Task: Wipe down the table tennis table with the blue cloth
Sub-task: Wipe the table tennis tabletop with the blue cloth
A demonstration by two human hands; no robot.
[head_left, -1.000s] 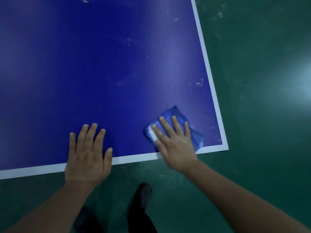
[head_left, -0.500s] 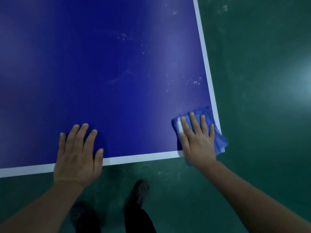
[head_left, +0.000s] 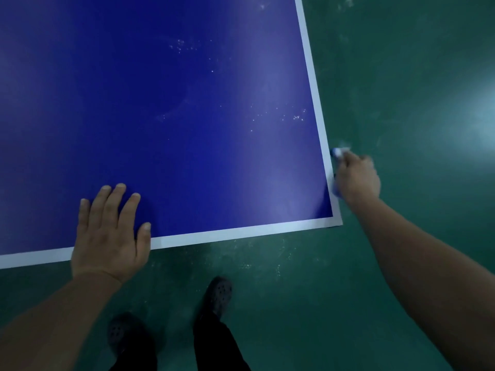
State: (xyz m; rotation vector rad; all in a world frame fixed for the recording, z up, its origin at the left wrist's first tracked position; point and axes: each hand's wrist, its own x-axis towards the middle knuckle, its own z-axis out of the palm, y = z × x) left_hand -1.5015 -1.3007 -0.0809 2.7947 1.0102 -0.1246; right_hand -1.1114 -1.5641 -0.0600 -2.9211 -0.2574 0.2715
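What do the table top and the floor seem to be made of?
Table top: seemingly a rigid painted board, smooth semi-matte blue with a white edge line; it shows soft glare and pale specks. Floor: perhaps coated concrete or vinyl, green, slightly glossy, scuffed with whitish marks.

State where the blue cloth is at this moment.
In the head view, the blue cloth is at the right, bunched in the right hand just off the table's right white edge, near its closest corner; little shows.

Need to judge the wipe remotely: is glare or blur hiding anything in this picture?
Head view: pale glare bands run down the dark blue table tennis table; the right hand and bunched blue cloth at the side edge are motion-blurred; the left hand is sharp; white specks remain visible.
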